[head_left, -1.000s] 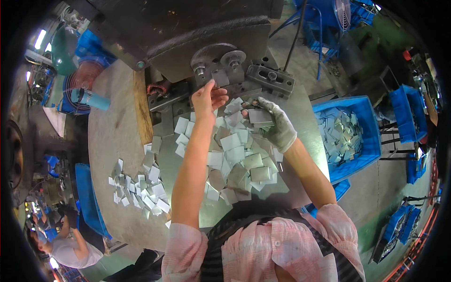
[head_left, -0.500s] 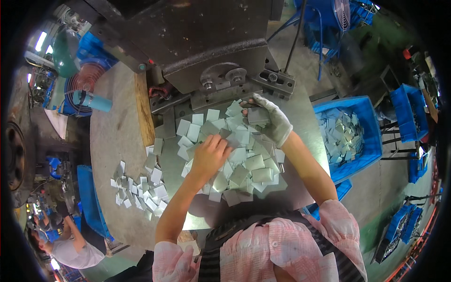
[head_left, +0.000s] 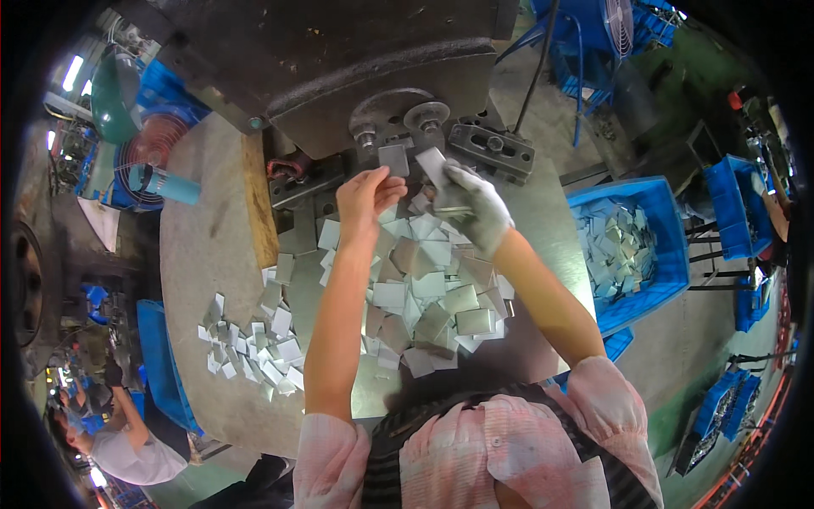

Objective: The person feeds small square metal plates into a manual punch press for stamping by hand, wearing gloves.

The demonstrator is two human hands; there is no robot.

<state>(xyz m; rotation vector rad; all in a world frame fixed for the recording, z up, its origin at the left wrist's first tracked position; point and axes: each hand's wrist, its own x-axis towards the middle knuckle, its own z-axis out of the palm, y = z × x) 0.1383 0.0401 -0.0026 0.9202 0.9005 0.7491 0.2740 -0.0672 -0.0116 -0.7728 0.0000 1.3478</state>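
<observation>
A small flat metal plate (head_left: 393,159) stands at the press tooling, its lower edge at the fingertips of my bare left hand (head_left: 370,202), which are curled closed on it. My right hand (head_left: 482,208), in a pale glove, is closed around a few metal plates. One of these, a bright plate (head_left: 432,166), sticks out past the thumb and fingers toward the tooling. Below both hands a loose pile of metal plates (head_left: 428,288) covers the steel table top (head_left: 543,288). The palm of the glove is partly hidden by the plates.
The dark press head (head_left: 373,76) hangs just beyond my hands, with a clamp block (head_left: 492,146) at its right. More small plates (head_left: 254,352) lie on the left. A blue bin (head_left: 670,254) of plates stands right. A wooden strip (head_left: 258,199) and a fan (head_left: 157,161) are left; another person (head_left: 136,445) works far left.
My left hand has moved up from the pile to the tooling, where a plate now stands at its fingertips. My right hand has turned and shifted slightly, with one plate now sticking out. The press head looks higher.
</observation>
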